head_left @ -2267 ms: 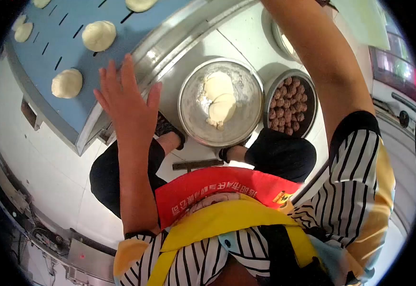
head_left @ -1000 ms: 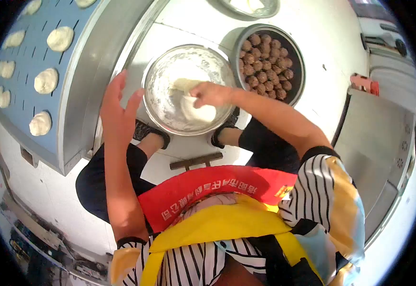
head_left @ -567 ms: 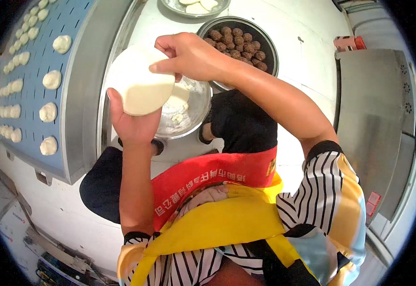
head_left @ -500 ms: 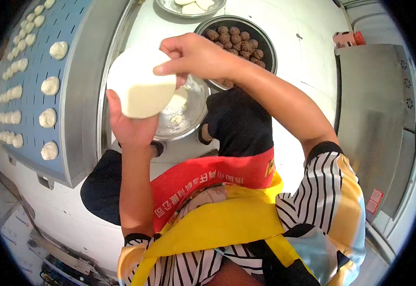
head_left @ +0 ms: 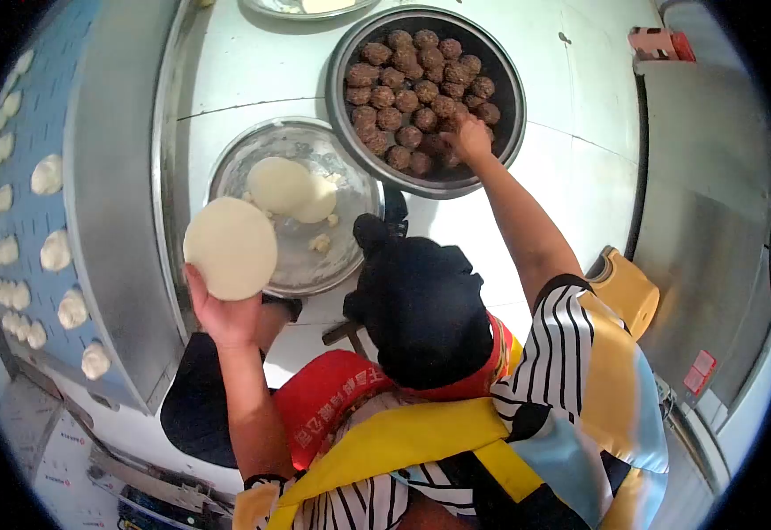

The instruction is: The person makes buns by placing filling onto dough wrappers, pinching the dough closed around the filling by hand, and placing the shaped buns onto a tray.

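My left hand (head_left: 229,320) holds up a flat, pale dough round (head_left: 231,247), the palm beneath it and the thumb at its left edge. My right hand (head_left: 470,140) is down inside a dark round pan (head_left: 517,146) filled with dark brown filling balls (head_left: 425,91). Its fingers are bent around a ball near the pan's lower right side, and the fingertips are partly hidden. Left of the pan, a metal basin (head_left: 310,281) dusted with flour contains two overlapping dough rounds (head_left: 279,185) and small dough scraps.
At left runs a blue conveyor belt (head_left: 27,287) in a metal frame, carrying rows of dough lumps (head_left: 56,251). Another metal dish (head_left: 266,11) lies at the top edge. A yellow stool (head_left: 626,291) stands beside the steel cabinet (head_left: 703,203) at right.
My right hand has let go of the dough round and moved right into the pan of balls. The left hand keeps the round, now lower. The view has shifted, showing more of the pan and basin.
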`<state>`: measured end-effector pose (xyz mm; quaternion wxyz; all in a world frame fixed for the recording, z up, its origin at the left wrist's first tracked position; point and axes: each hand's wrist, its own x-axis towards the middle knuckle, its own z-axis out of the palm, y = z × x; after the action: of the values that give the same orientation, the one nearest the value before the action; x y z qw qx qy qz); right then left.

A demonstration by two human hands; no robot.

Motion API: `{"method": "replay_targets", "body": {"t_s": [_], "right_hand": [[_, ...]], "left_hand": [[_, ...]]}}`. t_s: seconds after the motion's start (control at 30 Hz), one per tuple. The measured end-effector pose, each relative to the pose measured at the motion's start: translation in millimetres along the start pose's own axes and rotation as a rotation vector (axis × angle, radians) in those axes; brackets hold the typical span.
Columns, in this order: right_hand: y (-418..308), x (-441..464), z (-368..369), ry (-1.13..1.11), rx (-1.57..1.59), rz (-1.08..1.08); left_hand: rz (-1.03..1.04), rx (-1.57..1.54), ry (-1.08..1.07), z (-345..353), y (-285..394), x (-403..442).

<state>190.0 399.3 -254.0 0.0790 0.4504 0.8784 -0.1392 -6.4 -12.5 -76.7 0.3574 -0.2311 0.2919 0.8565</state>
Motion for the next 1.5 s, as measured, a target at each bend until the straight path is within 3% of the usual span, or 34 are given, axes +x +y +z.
{"method": "replay_targets", "body": {"t_s": [0.03, 0.13, 0.3, 0.33, 0.43, 0.57, 0.6, 0.7, 0.8, 0.9, 1.03, 1.1, 1.17, 1.23, 1.3, 1.37, 1.43, 1.5], "right_hand": [[14, 0, 2, 0.120, -0.117, -0.003], [58, 16, -4, 0.105, -0.218, -0.052], [90, 45, 6, 0.000, -0.438, -0.118], [96, 49, 12, 0.083, -0.475, -0.173], [92, 67, 8, -0.166, -0.501, -0.012], [76, 80, -11, -0.204, -0.472, 0.093], [79, 77, -14, -0.123, -0.418, 0.013], [89, 98, 4, -0.279, -0.247, 0.257], [106, 109, 11, -0.409, -0.202, 0.173], [107, 96, 5, -0.242, -0.379, -0.061], [77, 75, -33, -0.070, -0.252, -0.093], [37, 59, -59, -0.094, 0.158, -0.127], [-42, 22, -117, -0.402, 0.556, -0.077], [-115, -20, -162, -0.532, 0.660, -0.380], [-173, -56, -181, -0.493, 0.581, -0.743], [-223, -93, -200, -0.456, 0.498, -0.949], [-253, -123, -201, -0.227, 0.231, -1.138], [-268, -144, -202, -0.216, 0.208, -1.195]], "left_hand": [[-0.007, 0.033, 0.014, -3, -4, 5], [-0.022, 0.145, 0.105, 4, -18, 19], [-0.169, 0.078, -0.006, -4, -31, 40], [-0.172, 0.087, 0.002, -2, -34, 41], [-0.209, 0.087, 0.000, -4, -35, 43], [-0.198, 0.082, 0.021, -3, -38, 44], [-0.203, 0.072, 0.023, -4, -39, 44], [-0.226, 0.048, 0.030, -4, -44, 45], [-0.252, 0.028, -0.013, -5, -44, 43], [-0.270, 0.008, -0.044, -4, -47, 43], [-0.237, 0.082, 0.038, 5, -49, 40], [-0.218, 0.090, -0.005, 4, -51, 40], [-0.234, 0.079, -0.092, 12, -55, 37], [-0.217, 0.101, -0.061, 16, -62, 37], [-0.210, 0.061, -0.079, 26, -66, 32], [-0.203, -0.053, -0.159, 40, -63, 18], [-0.164, -0.118, -0.250, 48, -57, -1], [-0.157, -0.238, -0.316, 45, -44, -18]]}}
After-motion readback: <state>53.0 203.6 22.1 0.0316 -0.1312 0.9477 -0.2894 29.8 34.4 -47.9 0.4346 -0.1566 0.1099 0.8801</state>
